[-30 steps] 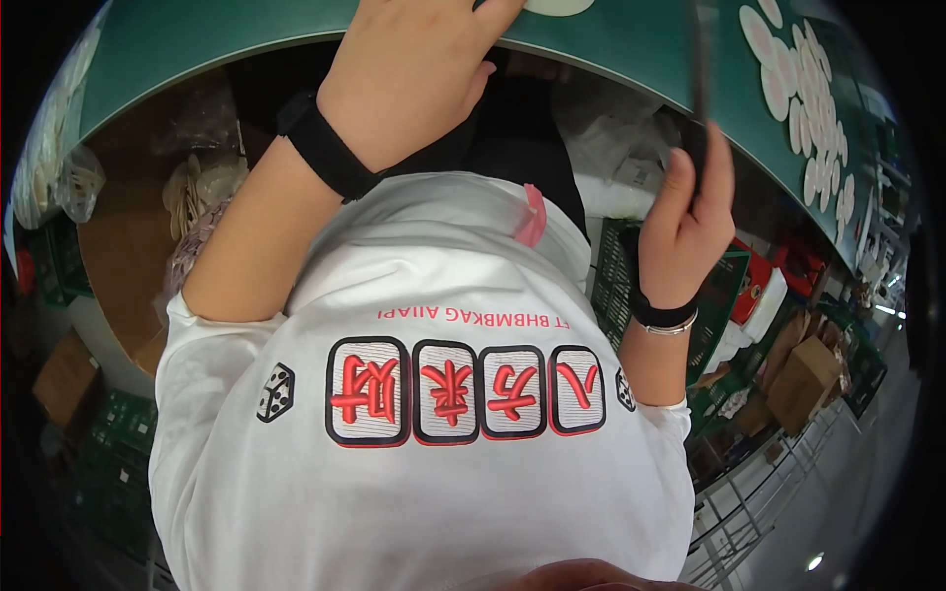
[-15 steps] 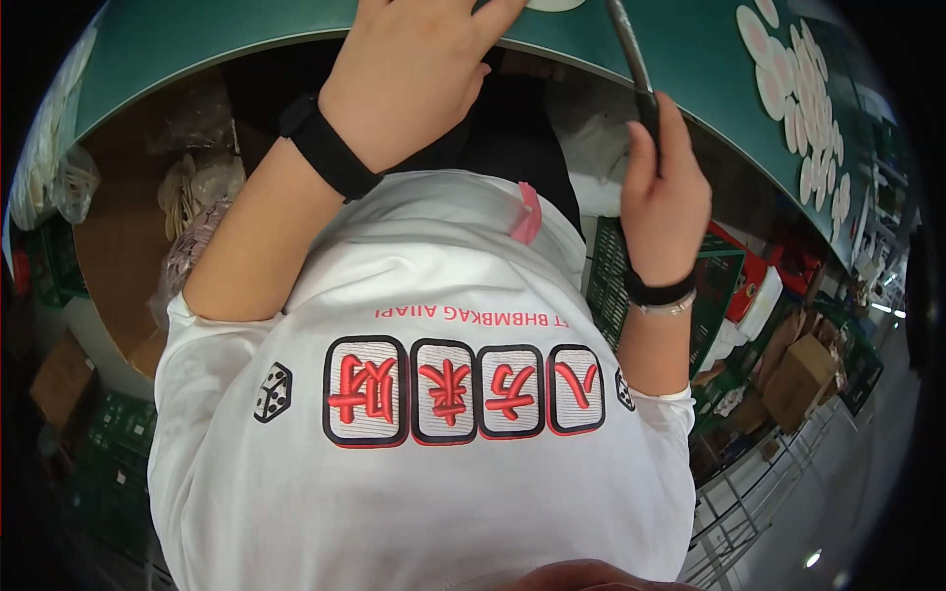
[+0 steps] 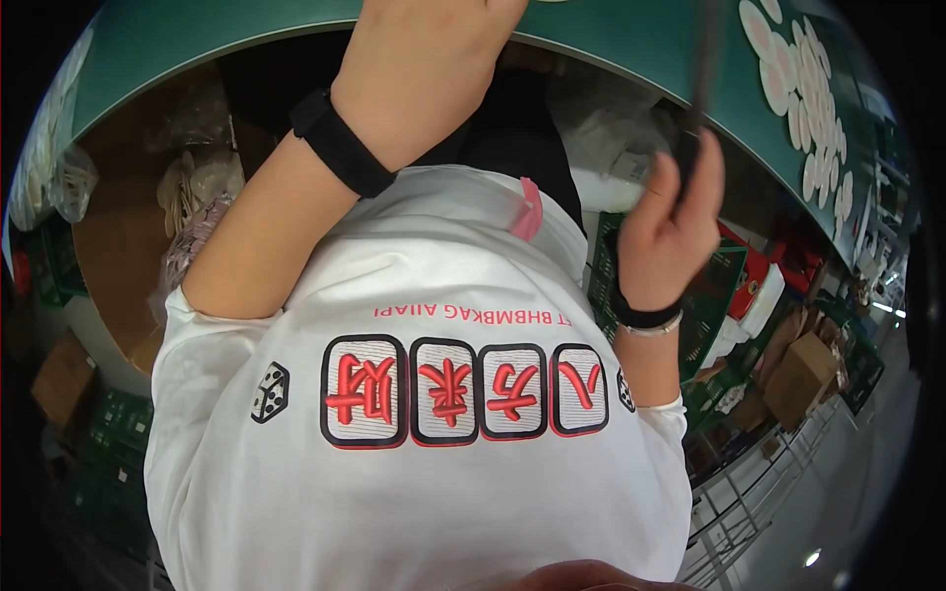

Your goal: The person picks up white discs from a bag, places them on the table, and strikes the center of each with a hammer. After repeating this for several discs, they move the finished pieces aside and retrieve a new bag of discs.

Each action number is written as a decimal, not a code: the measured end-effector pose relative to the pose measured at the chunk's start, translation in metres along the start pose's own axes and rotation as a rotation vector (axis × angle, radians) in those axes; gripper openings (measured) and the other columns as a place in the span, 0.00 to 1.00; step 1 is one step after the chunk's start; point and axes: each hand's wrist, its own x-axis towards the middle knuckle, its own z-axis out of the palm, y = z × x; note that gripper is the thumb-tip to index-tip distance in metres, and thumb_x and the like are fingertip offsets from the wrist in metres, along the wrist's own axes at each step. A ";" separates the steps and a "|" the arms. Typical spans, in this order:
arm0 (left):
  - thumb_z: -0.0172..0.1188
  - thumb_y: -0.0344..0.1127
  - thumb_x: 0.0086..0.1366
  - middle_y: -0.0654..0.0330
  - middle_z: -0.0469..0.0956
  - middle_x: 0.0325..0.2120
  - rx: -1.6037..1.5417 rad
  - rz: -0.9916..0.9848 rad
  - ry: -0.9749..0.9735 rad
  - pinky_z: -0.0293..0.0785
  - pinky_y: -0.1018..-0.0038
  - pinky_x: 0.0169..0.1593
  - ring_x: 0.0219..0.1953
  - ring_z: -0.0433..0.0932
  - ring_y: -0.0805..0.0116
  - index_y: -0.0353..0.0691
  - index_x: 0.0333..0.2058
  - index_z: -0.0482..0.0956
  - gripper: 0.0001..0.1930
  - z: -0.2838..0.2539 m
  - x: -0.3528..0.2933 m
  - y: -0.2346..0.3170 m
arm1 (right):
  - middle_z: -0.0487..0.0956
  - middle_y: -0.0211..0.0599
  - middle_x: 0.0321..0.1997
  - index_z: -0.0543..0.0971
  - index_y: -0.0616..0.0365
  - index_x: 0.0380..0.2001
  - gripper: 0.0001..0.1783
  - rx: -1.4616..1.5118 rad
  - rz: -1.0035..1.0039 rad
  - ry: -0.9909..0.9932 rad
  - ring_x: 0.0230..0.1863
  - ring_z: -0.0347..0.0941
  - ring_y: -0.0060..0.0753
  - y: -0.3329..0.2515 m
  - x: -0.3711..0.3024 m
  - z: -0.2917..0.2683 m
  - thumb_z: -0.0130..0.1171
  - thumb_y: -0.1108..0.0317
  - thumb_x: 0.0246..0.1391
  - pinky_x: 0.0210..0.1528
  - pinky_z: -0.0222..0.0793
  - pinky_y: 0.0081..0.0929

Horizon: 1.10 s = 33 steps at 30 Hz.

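My left hand (image 3: 429, 74), with a black band round its wrist, reaches over the near edge of the green table (image 3: 236, 22). Its fingers run out of the picture at the top, so what they do is hidden. In my right hand (image 3: 675, 231) is a long thin tool with a dark handle (image 3: 695, 148), held upright by the thumb and fingers and pointing away over the table edge. Motion blurs the tool, and its far end is cut off. A sliver of a pale piece shows at the top edge between the hands.
Several flat white oval pieces with pink middles (image 3: 808, 108) lie spread on the table's right side. Pale pieces (image 3: 49, 128) are stacked at the far left. Below stand a cardboard box (image 3: 123, 227), green crates (image 3: 717, 286) and another carton (image 3: 803, 379).
My right hand has swung the tool to the right and tilted, with the wrist a little lower. My left hand has shifted slightly right and up, and its fingers have left the picture.
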 end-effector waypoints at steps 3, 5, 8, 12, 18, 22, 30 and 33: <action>0.59 0.27 0.57 0.50 0.75 0.47 -0.074 -0.014 0.013 0.62 0.48 0.66 0.55 0.75 0.54 0.36 0.42 0.75 0.13 -0.001 -0.002 -0.003 | 0.84 0.43 0.35 0.75 0.61 0.62 0.20 -0.121 0.011 -0.158 0.28 0.78 0.28 0.002 -0.005 0.005 0.57 0.71 0.69 0.33 0.72 0.24; 0.59 0.27 0.57 0.50 0.75 0.47 -0.062 -0.020 0.013 0.62 0.48 0.66 0.55 0.75 0.54 0.36 0.43 0.75 0.13 -0.002 -0.005 -0.005 | 0.83 0.46 0.36 0.74 0.60 0.62 0.21 -0.006 -0.009 -0.087 0.28 0.78 0.30 -0.005 -0.006 -0.009 0.57 0.71 0.69 0.33 0.73 0.25; 0.59 0.27 0.57 0.50 0.75 0.47 -0.075 0.001 0.017 0.63 0.48 0.66 0.55 0.75 0.54 0.36 0.43 0.75 0.14 -0.003 -0.002 -0.005 | 0.84 0.47 0.38 0.74 0.60 0.63 0.21 0.011 -0.044 -0.032 0.28 0.78 0.30 -0.002 -0.010 0.002 0.57 0.71 0.69 0.34 0.73 0.24; 0.59 0.27 0.57 0.51 0.75 0.48 -0.087 -0.025 -0.002 0.63 0.49 0.66 0.55 0.75 0.54 0.36 0.44 0.75 0.14 0.000 -0.003 -0.006 | 0.84 0.48 0.40 0.74 0.59 0.63 0.21 -0.033 -0.088 -0.055 0.31 0.78 0.36 -0.005 -0.009 0.002 0.57 0.71 0.68 0.35 0.73 0.27; 0.61 0.28 0.56 0.51 0.75 0.48 -0.065 0.010 0.002 0.64 0.50 0.65 0.55 0.75 0.54 0.36 0.45 0.75 0.16 0.007 -0.005 -0.002 | 0.83 0.51 0.39 0.74 0.58 0.62 0.22 0.067 -0.172 0.126 0.32 0.79 0.57 0.004 -0.011 0.013 0.60 0.71 0.66 0.31 0.75 0.35; 0.63 0.28 0.55 0.51 0.75 0.49 -0.070 0.015 0.012 0.64 0.51 0.65 0.56 0.74 0.53 0.36 0.45 0.75 0.18 0.005 -0.005 -0.001 | 0.83 0.49 0.37 0.73 0.58 0.62 0.22 -0.076 -0.096 -0.109 0.31 0.79 0.56 0.003 -0.003 0.005 0.59 0.70 0.66 0.30 0.75 0.36; 0.66 0.30 0.54 0.51 0.74 0.49 -0.138 0.019 -0.006 0.63 0.52 0.64 0.56 0.74 0.53 0.37 0.49 0.74 0.22 0.002 0.007 -0.001 | 0.81 0.36 0.31 0.72 0.60 0.63 0.20 -0.228 -0.062 -0.116 0.28 0.75 0.23 -0.002 0.000 0.007 0.54 0.69 0.71 0.32 0.72 0.23; 0.67 0.31 0.53 0.52 0.74 0.49 -0.233 0.046 0.145 0.64 0.53 0.63 0.55 0.74 0.53 0.39 0.49 0.75 0.23 0.027 0.012 -0.009 | 0.81 0.39 0.30 0.75 0.61 0.59 0.18 -0.033 -0.052 0.013 0.26 0.77 0.35 -0.006 0.010 -0.009 0.56 0.68 0.70 0.30 0.72 0.31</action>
